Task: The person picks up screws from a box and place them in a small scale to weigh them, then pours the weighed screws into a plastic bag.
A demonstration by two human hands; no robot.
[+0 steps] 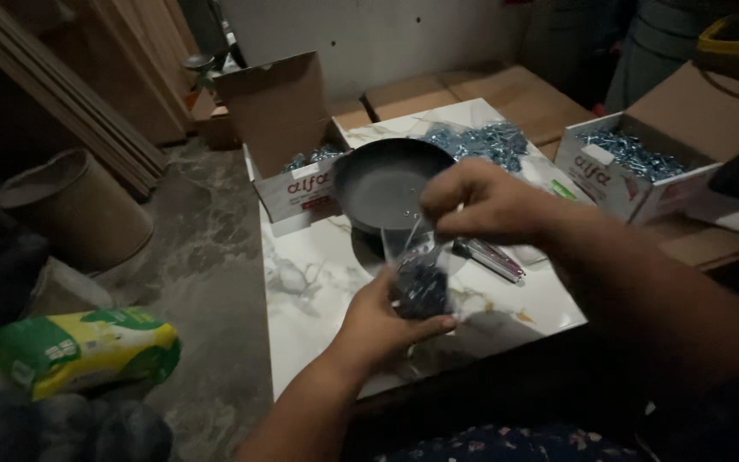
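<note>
Head view, looking down at my two hands over the white marbled table [318,282]; my left hand [378,321] cups a small clear plastic bag [421,282] from below, fingers closed round its dark load of screws, over the near half of the table; my right hand [489,201] pinches the bag's top edge, fingers drawn close together, just above the left. Behind the bag, toward the table's middle, sits a dark round pan [382,184] with a few small bits in it; a metal tool [489,257] lies just right of the bag; loose silvery screws [481,141] are heaped near the far right corner; an open cardboard box [297,184] of screws stands at the far left edge, and a second box [622,171] stands off the right edge. To do this well, I judge the left hand should keep the bag upright and supported underneath, so the weight does not tear the thin plastic; the right should hold the mouth firmly and level, so nothing spills onto the table; the light is dim, so I cannot tell whether the mouth is sealed.
</note>
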